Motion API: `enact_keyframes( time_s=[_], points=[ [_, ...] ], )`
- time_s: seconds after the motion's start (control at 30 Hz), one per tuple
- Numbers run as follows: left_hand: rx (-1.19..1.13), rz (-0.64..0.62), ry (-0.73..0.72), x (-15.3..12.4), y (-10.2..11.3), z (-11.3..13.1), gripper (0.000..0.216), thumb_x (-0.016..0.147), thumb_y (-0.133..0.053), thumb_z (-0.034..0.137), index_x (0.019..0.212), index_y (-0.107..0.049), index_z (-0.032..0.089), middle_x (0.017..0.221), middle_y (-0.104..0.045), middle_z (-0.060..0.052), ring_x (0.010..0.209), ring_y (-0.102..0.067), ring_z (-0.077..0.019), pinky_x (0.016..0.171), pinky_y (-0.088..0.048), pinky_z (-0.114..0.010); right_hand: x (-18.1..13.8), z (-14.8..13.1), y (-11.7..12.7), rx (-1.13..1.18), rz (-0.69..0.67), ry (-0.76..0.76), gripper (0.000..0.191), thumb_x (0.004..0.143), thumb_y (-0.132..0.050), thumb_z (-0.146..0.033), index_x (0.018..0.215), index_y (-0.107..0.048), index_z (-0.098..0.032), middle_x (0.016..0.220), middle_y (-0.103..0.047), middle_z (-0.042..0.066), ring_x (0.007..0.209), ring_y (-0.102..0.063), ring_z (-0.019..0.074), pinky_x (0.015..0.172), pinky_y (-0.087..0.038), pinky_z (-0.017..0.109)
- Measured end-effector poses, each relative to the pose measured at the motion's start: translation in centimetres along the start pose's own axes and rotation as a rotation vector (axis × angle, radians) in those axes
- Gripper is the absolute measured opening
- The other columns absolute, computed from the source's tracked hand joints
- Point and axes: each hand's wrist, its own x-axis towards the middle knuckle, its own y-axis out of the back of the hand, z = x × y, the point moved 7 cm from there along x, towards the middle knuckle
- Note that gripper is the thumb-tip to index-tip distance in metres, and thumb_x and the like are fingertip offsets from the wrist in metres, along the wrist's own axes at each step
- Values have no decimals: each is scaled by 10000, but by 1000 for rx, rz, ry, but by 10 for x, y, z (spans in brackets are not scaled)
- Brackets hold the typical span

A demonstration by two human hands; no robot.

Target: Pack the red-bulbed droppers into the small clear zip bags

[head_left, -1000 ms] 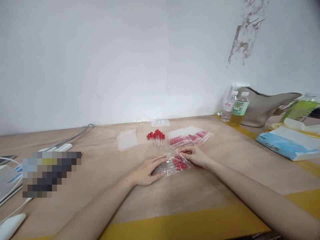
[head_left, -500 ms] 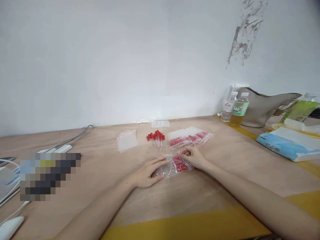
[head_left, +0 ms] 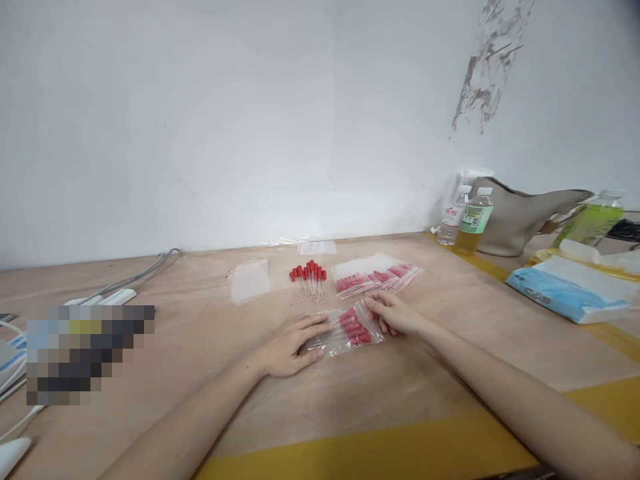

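At bag (head_left: 334,345), L hand (head_left: 289,351) palm-down, grip apart, R hand (head_left: 399,315) curled, grip unclear

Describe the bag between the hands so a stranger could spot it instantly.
On the table, find the left hand and right hand. Between them lies a bag of red-topped tubes. Unlike the fanned bags beyond, it lies alone, touched by the left hand.

Probably a small workshop: bagged red-topped droppers (head_left: 376,276) fan across a tape-edged table (head_left: 190,347).

clr bag (head_left: 336,345) flat w/ red-topped droppers (head_left: 354,329)
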Motion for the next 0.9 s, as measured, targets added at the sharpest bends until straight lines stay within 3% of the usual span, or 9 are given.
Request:
enact_keyframes(
  time_s=[0.23,0.37,0.5,0.7,0.9],
  points=[
    [21,29,-10,1,5,4,446,853,-445,400,1280,-382,285,1401,-260,-20,1288,-202,-232,1045,-190,-424,-1,-10,-20,92,-130,0,282,583,-672,-408,663,-606,-146,504,-569,-21,390,-460,77,380,-339,193],
    [133,286,108,-1,21,-16,410,853,-437,413,1229,-456,250,1385,-296,-34,1298,-168,-231,1056,-118,-457,-6,-15,-3,268,-117,9,266,613,-674,-379,709,-585,-148,579,-597,-21,453,-506,74,410,-375,174],
    [328,517,409,-19,41,-67,396,835,-438,433,1151,-536,216,1338,-372,-72,1283,-213,-242,1043,-141,-465,-15,-18,27,506,-72,10,201,659,-663,-319,744,-579,-157,689,-641,17,571,-585,113,509,-464,215],
    [451,443,770,-49,61,-136,396,836,-428,390,1184,-522,225,1363,-323,-99,1292,-171,-279,1021,-152,-483,1,-33,64,739,192,106,68,723,-574,-195,785,-575,-166,770,-652,49,675,-618,140,597,-511,244],
    [362,350,847,-54,58,-158,492,854,-374,351,1261,-427,81,1335,-361,-150,1246,-304,-254,1012,-256,-371,50,-31,34,399,505,129,123,704,-538,-242,682,-421,-208,566,-530,-33,489,-533,114,471,-449,246]
  ],
)
